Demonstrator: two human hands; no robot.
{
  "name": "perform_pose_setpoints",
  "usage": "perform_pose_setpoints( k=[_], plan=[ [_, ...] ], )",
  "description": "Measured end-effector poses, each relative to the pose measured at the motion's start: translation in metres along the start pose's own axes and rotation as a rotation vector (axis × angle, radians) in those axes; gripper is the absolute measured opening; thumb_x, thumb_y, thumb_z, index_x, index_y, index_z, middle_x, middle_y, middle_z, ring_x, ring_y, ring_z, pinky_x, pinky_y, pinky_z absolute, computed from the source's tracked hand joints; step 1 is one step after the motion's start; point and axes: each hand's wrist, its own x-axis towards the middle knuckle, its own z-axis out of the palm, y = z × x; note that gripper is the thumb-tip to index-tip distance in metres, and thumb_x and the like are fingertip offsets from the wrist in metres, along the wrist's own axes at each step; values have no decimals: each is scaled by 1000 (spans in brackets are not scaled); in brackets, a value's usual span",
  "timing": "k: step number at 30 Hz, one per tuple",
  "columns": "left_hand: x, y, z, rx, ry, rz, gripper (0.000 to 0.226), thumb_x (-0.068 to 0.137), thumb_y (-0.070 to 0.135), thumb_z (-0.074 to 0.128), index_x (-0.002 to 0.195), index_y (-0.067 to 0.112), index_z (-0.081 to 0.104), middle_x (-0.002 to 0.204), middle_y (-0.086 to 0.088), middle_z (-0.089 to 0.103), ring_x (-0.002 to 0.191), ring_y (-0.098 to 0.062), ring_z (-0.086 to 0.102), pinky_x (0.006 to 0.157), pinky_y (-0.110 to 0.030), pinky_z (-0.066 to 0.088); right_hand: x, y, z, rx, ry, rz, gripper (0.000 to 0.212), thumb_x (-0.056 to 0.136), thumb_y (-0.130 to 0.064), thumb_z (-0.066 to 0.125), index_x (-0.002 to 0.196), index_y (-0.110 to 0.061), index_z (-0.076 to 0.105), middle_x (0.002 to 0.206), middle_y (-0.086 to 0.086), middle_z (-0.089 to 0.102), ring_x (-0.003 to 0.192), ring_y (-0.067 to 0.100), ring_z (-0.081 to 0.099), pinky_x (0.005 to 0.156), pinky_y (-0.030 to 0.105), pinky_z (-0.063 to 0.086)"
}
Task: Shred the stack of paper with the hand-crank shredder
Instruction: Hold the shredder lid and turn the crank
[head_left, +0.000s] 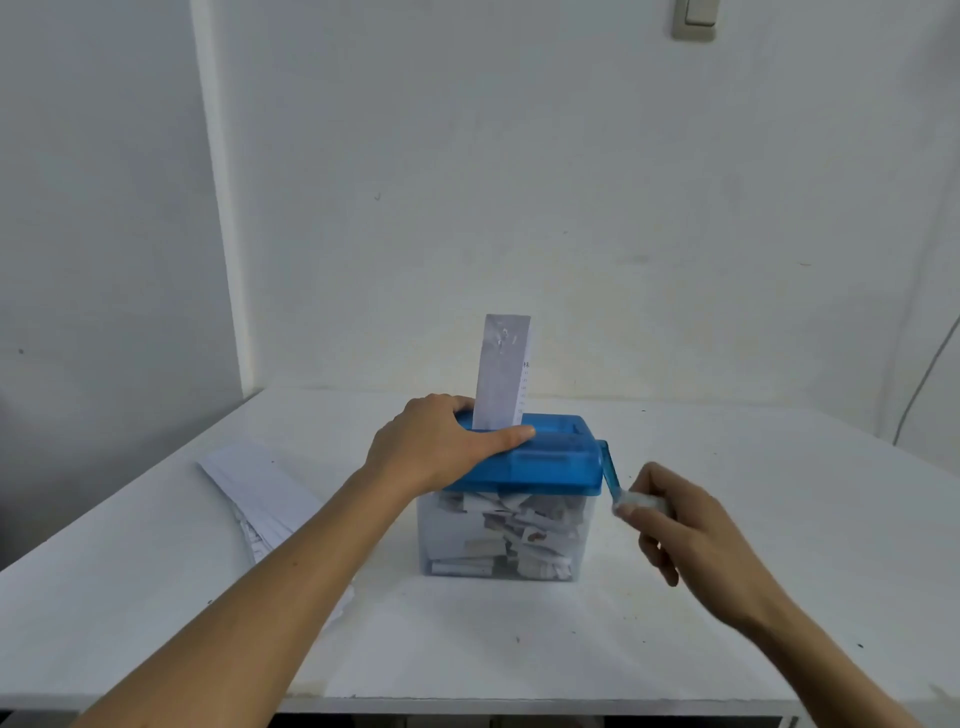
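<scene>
The hand-crank shredder (524, 462) stands on the white table (753, 467) at the middle of the frame, slightly below centre, its blue lid (550, 460) sitting on a clear bin (498, 540) that is packed with cut paper shreds (511, 525). A narrow strip of paper (503, 371) stands upright in the slot at the lid's left part, most of its length showing above the lid. The left hand (436, 441) lies over the left end of the lid: the thumb stretches straight along the top in front of the strip, the fingers curve down over the far edge behind it, so the hand clasps the lid from both sides. At the right side of the shredder the blue crank arm (611, 470) slants down and to the right, and the right hand (675, 519) grips its pale knob (638, 501), fingers curled round it with the thumb on top. The stack of paper (260, 493) lies flat on the table in the left of the frame, apart from the shredder, its near end hidden by the left forearm. A wall switch (696, 20) sits at the upper right, and a thin cable (924, 374) runs down the right edge
</scene>
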Motion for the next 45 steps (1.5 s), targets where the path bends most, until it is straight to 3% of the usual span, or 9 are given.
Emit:
perform_pose_setpoints(
  k=[6, 10, 14, 19, 25, 32, 35, 39, 45],
  plan=[
    [-3, 2, -3, -106, -57, 44, 115, 46, 97, 58, 140, 31, 59, 130, 12, 65, 107, -13, 63, 95, -39, 56, 35, -33, -21, -62, 100, -196, 27, 102, -30, 52, 85, -12, 62, 65, 8, 59, 55, 16, 54, 53, 28, 50],
    [-5, 2, -1, -132, -43, 55, 116, 45, 97, 59, 139, 30, 60, 129, 13, 64, 107, -12, 62, 96, -38, 56, 80, -28, -11, 164, 253, -134, 17, 102, -28, 57, 103, -11, 52, 87, 5, 62, 64, 13, 57, 54, 29, 52],
    [-3, 2, -2, -134, -60, 61, 119, 44, 98, 62, 141, 29, 58, 132, 12, 63, 109, -12, 61, 98, -38, 54, 108, -11, 5, 229, 340, -24, 27, 101, -31, 58, 95, -5, 54, 81, 4, 66, 59, 10, 54, 51, 23, 48],
    [-4, 3, -5, -85, -107, 69, 133, 28, 107, 53, 137, 30, 56, 120, 15, 61, 103, -9, 60, 93, -37, 57, 110, 28, 25, 115, 284, 171, 36, 103, -39, 51, 82, -10, 50, 77, 8, 60, 60, 16, 50, 48, 25, 44],
    [-6, 4, -4, -97, -96, 48, 130, 26, 108, 53, 133, 34, 58, 118, 17, 62, 102, -8, 62, 93, -39, 57, 79, 53, 37, -118, 165, 299, 37, 106, -24, 41, 86, -3, 64, 74, 6, 62, 60, 14, 49, 57, 29, 42],
    [-7, 10, -7, -69, -111, 18, 134, 24, 106, 55, 134, 31, 58, 123, 14, 62, 105, -13, 61, 94, -41, 56, 27, 23, 24, -216, 58, 343, 52, 106, -41, 42, 76, -6, 67, 65, 1, 65, 53, 12, 51, 54, 25, 43],
    [-5, 14, -13, -68, -149, 16, 121, 38, 95, 68, 138, 28, 56, 125, 11, 62, 108, -14, 60, 96, -38, 54, 7, -11, 2, -92, -6, 219, 55, 104, -42, 47, 61, -10, 57, 51, -1, 49, 46, 14, 42, 49, 27, 39],
    [-3, 19, -14, -83, -203, 23, 92, 67, 69, 80, 142, 22, 53, 129, 6, 59, 109, -15, 55, 89, -29, 46, 13, -47, -21, 30, -118, 112, 51, 95, -38, 63, 53, -15, 47, 52, 1, 37, 48, 19, 34, 50, 29, 35],
    [0, 10, -11, -110, -193, 32, 96, 59, 69, 83, 139, 25, 55, 134, 7, 60, 114, -16, 58, 96, -32, 50, 71, -50, -12, -13, 259, 72, 49, 96, -44, 60, 60, -10, 58, 46, -1, 50, 43, 15, 44, 51, 27, 41]
  ],
)
